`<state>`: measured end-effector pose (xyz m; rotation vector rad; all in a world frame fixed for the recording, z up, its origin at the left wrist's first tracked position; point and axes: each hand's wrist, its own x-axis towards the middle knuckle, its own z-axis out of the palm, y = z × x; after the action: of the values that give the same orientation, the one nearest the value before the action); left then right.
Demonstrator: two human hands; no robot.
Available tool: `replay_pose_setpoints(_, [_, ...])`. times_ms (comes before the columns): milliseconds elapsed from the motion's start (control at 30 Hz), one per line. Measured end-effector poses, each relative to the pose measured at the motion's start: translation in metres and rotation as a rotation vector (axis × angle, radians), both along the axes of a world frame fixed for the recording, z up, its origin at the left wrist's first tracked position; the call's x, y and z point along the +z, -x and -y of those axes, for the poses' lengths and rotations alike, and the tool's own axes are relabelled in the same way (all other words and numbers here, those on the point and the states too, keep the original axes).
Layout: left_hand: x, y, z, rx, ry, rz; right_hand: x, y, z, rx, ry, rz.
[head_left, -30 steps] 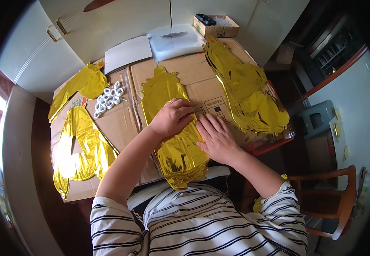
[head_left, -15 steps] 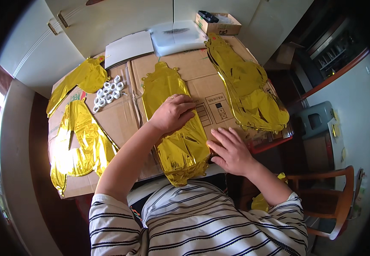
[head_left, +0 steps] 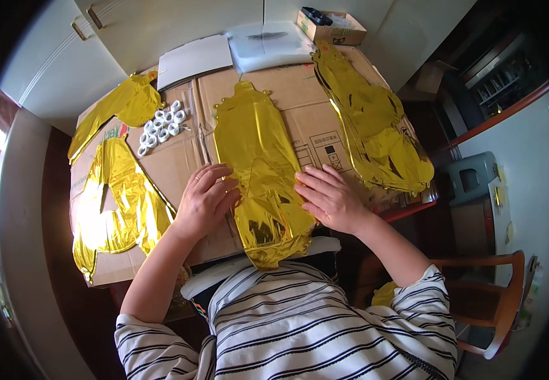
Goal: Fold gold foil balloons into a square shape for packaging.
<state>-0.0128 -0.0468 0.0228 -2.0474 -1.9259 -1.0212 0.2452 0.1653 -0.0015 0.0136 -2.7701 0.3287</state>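
A flat, deflated gold foil balloon (head_left: 258, 142) lies lengthwise in front of me, its crumpled near end hanging past the table edge toward my striped top. My left hand (head_left: 206, 197) rests at its left edge with fingers loosely bent and a ring on one. Against the right edge, my right hand (head_left: 333, 197) lies with its fingers stretched out over the foil. To the right is a stack of similar gold foil balloons (head_left: 376, 120). On the left lie a gold balloon with a triangular opening (head_left: 119, 215) and another gold one (head_left: 122, 107) beyond it.
Flattened cardboard (head_left: 179, 155) covers the table. Several white ribbon rolls (head_left: 160, 130) sit left of centre. Along the back are a white board (head_left: 195, 60), a clear plastic packet (head_left: 268, 47) and a small box (head_left: 334, 28). A wooden chair (head_left: 509, 297) stands at the right.
My left hand has moved from the middle of the balloon to its left edge. My right hand has shifted slightly left onto the right edge. The view has tilted a little.
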Motion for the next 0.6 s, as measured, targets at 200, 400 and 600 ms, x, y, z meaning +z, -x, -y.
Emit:
replay_pose_setpoints(200, [-0.016,0.005,0.015,0.047,0.174,0.018,0.003,0.001,0.000,0.010,0.007,0.039])
replay_pose_setpoints(400, [-0.006,0.004,0.022,0.109,0.335,-0.026,0.009,-0.002,-0.002,0.027,0.067,0.116])
replay_pose_setpoints(600, [-0.001,-0.010,0.029,0.136,0.371,-0.008,0.019,-0.003,-0.005,0.052,0.157,0.108])
